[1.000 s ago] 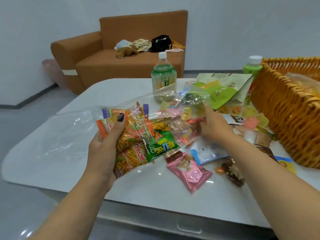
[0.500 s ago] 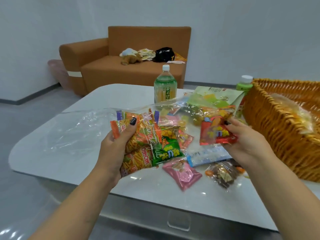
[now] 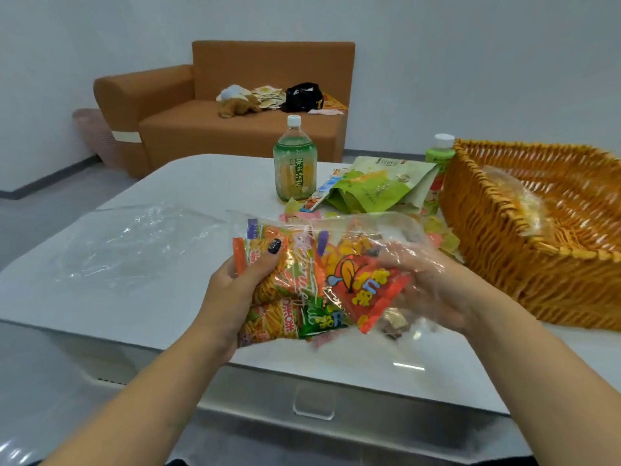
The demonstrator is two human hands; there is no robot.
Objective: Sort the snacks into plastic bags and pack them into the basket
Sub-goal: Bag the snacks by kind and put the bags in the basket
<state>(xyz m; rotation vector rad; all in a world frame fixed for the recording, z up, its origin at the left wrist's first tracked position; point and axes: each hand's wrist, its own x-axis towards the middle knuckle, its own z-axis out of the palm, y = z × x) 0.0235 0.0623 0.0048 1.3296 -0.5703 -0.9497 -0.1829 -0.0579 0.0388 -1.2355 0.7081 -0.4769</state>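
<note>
Left hand (image 3: 235,290) gripped clear plastic bag (image 3: 336,230) of snacks above white table (image 3: 188,183); right hand (image 3: 426,290), inside it, pinched red foil snack packet (image 3: 369,290). Risk: thin film tearing, packets spilling short of woven wicker basket (image 3: 524,264).

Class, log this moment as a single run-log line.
left hand grips plastic bag | right hand pushes red packet in | basket waiting

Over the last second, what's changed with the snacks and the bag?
The right hand picked a red snack packet off the table and has pushed it into the clear plastic bag, the hand itself now inside the plastic. The left hand still grips the bag and its orange packets. The basket and bottle stayed put.
</note>
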